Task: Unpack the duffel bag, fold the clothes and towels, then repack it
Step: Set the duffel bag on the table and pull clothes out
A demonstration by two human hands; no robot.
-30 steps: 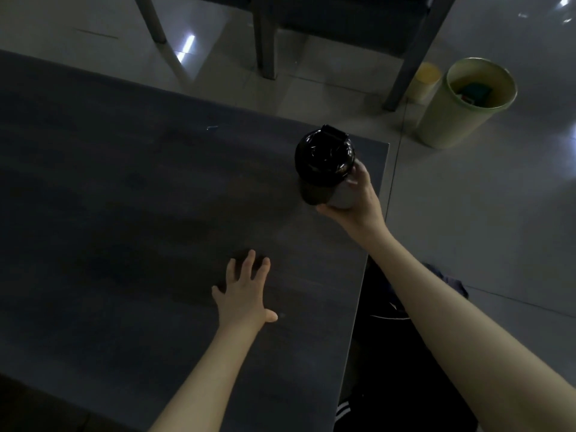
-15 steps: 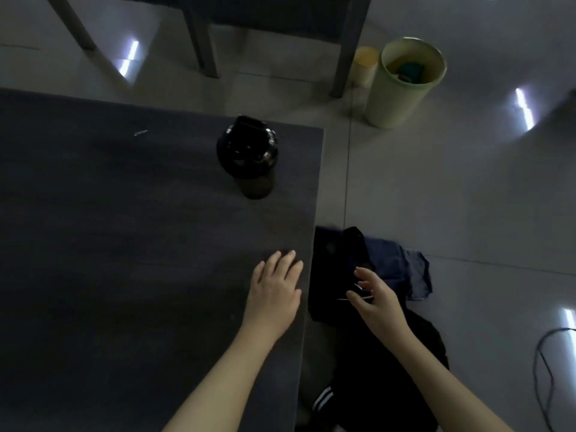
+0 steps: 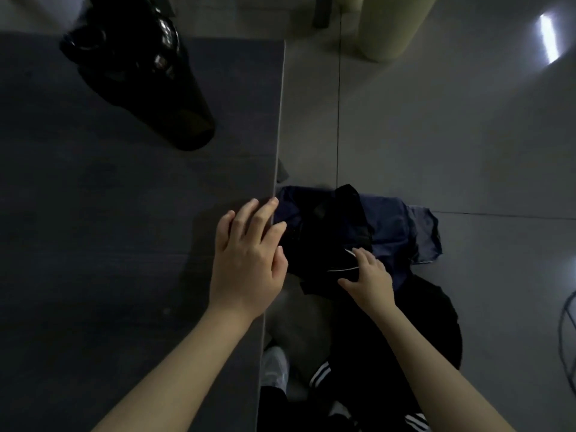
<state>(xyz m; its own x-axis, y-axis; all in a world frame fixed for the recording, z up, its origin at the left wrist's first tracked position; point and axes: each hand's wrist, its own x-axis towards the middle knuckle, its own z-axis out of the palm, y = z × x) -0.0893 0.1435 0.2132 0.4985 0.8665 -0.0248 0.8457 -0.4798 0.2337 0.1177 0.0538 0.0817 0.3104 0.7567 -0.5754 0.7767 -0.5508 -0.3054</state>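
Note:
A black duffel bag (image 3: 321, 241) lies on the floor beside the table's right edge, with dark blue clothing (image 3: 402, 232) spilling out of it to the right. My right hand (image 3: 369, 275) reaches down to the bag's opening, its fingers touching the black fabric by a thin white trim line. Whether it grips the fabric I cannot tell. My left hand (image 3: 249, 257) rests flat at the right edge of the dark table (image 3: 124, 244), fingers straight. A black bottle (image 3: 149, 76) stands on the table at the upper left.
A pale green bin (image 3: 389, 26) stands on the tiled floor at the top, next to a dark furniture leg (image 3: 322, 10). More black cloth (image 3: 430, 322) lies below the bag. My striped trousers (image 3: 321, 375) and a white shoe (image 3: 274, 369) show at the bottom. A cable (image 3: 568, 338) loops at the right edge.
My right hand let go of the black bottle on the table and went down to the bag on the floor. The view tilted down and right. My left hand slid to the table's edge.

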